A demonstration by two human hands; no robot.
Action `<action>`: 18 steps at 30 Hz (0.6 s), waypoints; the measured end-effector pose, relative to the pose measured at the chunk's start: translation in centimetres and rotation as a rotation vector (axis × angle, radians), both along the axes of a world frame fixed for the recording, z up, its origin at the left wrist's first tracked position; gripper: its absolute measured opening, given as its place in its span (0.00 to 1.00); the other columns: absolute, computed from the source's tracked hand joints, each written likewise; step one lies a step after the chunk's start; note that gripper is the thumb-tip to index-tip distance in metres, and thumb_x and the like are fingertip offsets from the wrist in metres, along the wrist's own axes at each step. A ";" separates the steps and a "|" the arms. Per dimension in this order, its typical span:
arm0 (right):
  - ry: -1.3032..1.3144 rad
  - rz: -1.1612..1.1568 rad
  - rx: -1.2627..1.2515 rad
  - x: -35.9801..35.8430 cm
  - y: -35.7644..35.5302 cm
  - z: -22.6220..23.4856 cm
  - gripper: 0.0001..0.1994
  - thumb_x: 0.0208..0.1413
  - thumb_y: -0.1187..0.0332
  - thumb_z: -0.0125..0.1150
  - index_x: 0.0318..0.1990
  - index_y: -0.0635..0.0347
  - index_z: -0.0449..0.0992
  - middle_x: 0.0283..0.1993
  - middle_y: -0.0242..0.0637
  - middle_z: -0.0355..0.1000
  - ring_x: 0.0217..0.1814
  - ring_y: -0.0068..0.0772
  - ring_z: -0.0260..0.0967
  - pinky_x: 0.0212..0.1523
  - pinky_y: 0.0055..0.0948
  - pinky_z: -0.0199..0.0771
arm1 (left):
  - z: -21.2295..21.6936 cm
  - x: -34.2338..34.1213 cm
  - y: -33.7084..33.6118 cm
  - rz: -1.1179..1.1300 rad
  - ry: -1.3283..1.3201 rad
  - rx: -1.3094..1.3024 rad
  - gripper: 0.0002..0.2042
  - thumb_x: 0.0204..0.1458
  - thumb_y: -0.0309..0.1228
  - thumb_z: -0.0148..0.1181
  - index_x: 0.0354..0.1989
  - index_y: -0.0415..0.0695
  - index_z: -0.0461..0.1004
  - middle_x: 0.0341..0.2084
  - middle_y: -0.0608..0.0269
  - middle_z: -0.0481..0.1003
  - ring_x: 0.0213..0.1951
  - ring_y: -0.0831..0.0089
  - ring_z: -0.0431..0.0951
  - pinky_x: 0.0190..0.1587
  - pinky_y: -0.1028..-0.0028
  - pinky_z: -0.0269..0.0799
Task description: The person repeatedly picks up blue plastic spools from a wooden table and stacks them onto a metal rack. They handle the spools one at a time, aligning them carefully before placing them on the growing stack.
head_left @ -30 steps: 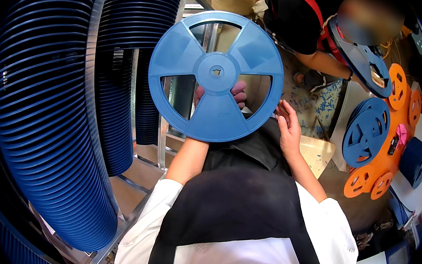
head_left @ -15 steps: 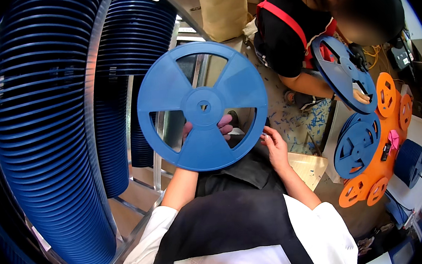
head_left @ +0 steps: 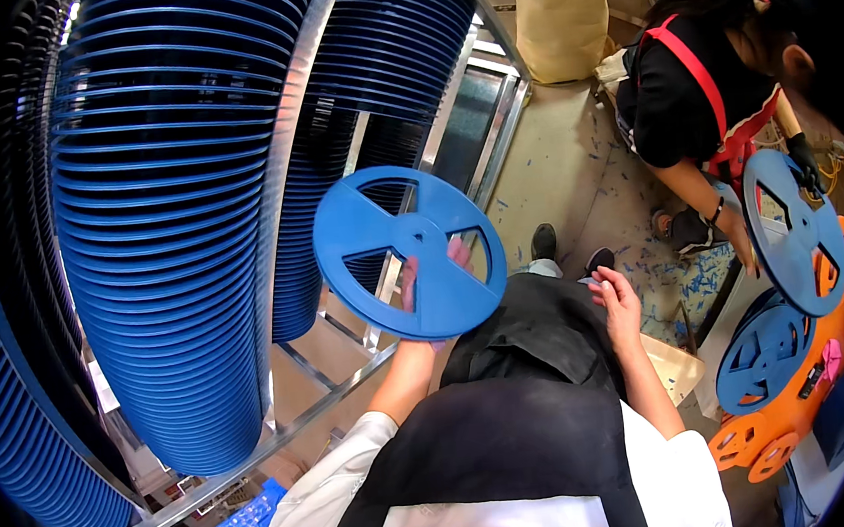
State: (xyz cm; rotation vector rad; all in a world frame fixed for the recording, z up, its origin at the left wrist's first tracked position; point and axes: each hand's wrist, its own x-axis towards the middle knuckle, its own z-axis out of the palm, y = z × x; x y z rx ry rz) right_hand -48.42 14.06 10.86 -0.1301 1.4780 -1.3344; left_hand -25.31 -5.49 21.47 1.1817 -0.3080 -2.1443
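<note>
A flat blue reel disc (head_left: 435,297) with a round hub and three wide cut-outs is held tilted in front of my body, beside the rack. Supporting it from beneath is my left hand (head_left: 410,283); its fingers show through the cut-outs, while the palm is hidden behind the disc. My right hand (head_left: 619,304) is off the disc, to its right above my lap, with bent, slightly parted fingers and nothing in them.
A metal rack (head_left: 278,166) at left holds long rows of blue discs (head_left: 177,335). At right a co-worker (head_left: 695,109) holds another blue disc (head_left: 813,259) over an orange stand (head_left: 811,370). A yellowish sack (head_left: 566,15) stands far back. Blue scraps litter the floor (head_left: 572,140).
My view has turned left, toward the rack. The blue disc has dropped lower and tilted, still on my left hand. My right hand has come away from its rim. The co-worker's disc has shifted.
</note>
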 end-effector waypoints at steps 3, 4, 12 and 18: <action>-0.015 0.002 0.038 0.2 -0.3 0.5 0.16 0.62 0.66 0.50 0.55 0.64 0.68 0.51 0.38 0.71 0.48 0.26 0.71 0.45 0.23 0.71 | -1.1 0.0 -3.0 0.075 0.001 -0.022 0.36 0.56 0.54 0.45 0.66 0.40 0.52 0.65 0.54 0.53 0.65 0.59 0.54 0.67 0.61 0.46; -0.024 0.008 0.049 0.3 -0.4 0.5 0.16 0.62 0.66 0.49 0.55 0.64 0.68 0.51 0.38 0.71 0.48 0.26 0.71 0.46 0.23 0.71 | -1.4 -0.2 -3.9 0.076 -0.011 -0.059 0.36 0.56 0.54 0.45 0.66 0.40 0.52 0.65 0.54 0.53 0.65 0.59 0.54 0.67 0.62 0.46; -0.051 -0.021 0.126 2.0 0.8 -1.5 0.17 0.63 0.66 0.49 0.55 0.64 0.67 0.52 0.39 0.70 0.48 0.27 0.71 0.45 0.24 0.70 | -5.5 -2.5 -11.9 0.130 -0.053 -0.132 0.38 0.53 0.54 0.49 0.66 0.39 0.51 0.65 0.50 0.52 0.66 0.58 0.50 0.67 0.61 0.43; -0.068 -0.054 0.159 2.9 -0.8 -1.6 0.16 0.63 0.67 0.48 0.55 0.65 0.67 0.52 0.39 0.70 0.48 0.27 0.71 0.45 0.23 0.70 | -5.4 -4.1 -15.3 0.231 -0.128 -0.135 0.39 0.53 0.54 0.51 0.66 0.40 0.49 0.67 0.52 0.49 0.67 0.56 0.48 0.68 0.59 0.42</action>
